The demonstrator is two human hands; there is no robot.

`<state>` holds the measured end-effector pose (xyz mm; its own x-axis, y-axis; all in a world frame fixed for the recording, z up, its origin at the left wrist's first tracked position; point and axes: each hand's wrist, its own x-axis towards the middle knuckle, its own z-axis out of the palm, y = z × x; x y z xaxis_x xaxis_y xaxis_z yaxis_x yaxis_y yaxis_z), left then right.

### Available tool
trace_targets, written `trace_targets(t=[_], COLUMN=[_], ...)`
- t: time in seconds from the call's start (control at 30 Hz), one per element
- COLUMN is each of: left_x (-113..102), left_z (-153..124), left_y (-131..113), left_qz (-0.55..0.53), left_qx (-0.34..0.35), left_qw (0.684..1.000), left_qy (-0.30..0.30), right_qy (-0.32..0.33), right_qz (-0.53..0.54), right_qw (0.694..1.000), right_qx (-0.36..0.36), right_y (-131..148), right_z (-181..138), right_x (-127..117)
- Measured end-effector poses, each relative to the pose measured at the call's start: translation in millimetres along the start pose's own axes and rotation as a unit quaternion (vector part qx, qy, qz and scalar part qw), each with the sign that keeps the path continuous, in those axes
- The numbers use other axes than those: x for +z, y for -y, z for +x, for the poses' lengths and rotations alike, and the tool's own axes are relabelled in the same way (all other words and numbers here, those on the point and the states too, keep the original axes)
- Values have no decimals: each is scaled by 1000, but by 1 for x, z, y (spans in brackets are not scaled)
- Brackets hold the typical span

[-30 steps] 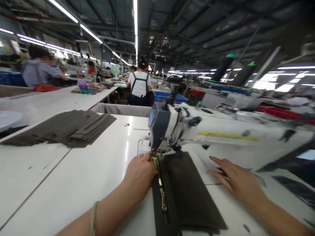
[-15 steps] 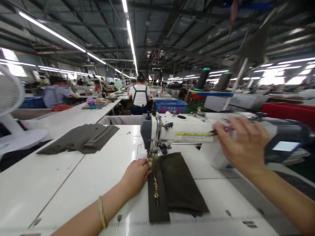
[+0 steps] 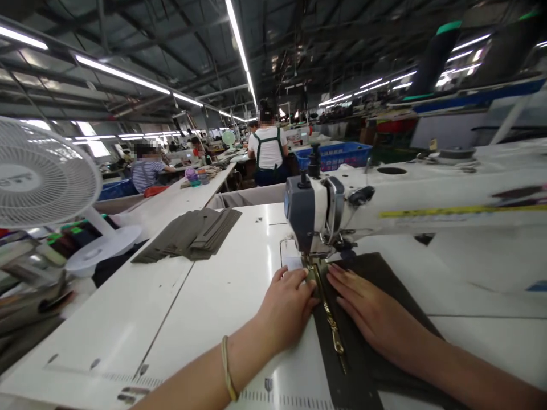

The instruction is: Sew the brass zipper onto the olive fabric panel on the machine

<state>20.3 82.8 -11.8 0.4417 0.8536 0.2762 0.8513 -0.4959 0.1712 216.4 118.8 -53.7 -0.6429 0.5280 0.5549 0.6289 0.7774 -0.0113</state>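
Both hands flat — zipper (image 3: 331,322) seemingly between

Almost nothing here can be read. The white desk fan (image 3: 40,176) at the far left carries grey lettering across its hub, too blurred to make out. A yellow strip (image 3: 461,210) along the arm of the sewing machine (image 3: 325,210) bears marks too small to read. The near edge of the white table (image 3: 205,296) shows a printed ruler scale and a small shield-shaped mark (image 3: 268,385), illegible.
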Motion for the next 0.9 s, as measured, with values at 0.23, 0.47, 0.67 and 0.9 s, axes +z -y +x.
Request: trace_targets(t=[0.23,0.47,0.67,0.9], left_x=[1,0,-1,-3], left_z=[-5,-2,0,4], left_y=[-3,-2,0,0], left_qz=[-6,-10,-5,37], left_qx=[4,11,52,70], left_qw=[1000,999,998,995], left_qy=[6,29,33,54], right_qy=[17,12,20,22], right_qz=[-18,-15,0,39], right_qw=[1000,1000,1000,998], right_qx=[-7,4,16,43], right_y=[6,7,9,-2], right_z=[-7,-8,-5,-20], right_x=[-9,-9,-10,-45])
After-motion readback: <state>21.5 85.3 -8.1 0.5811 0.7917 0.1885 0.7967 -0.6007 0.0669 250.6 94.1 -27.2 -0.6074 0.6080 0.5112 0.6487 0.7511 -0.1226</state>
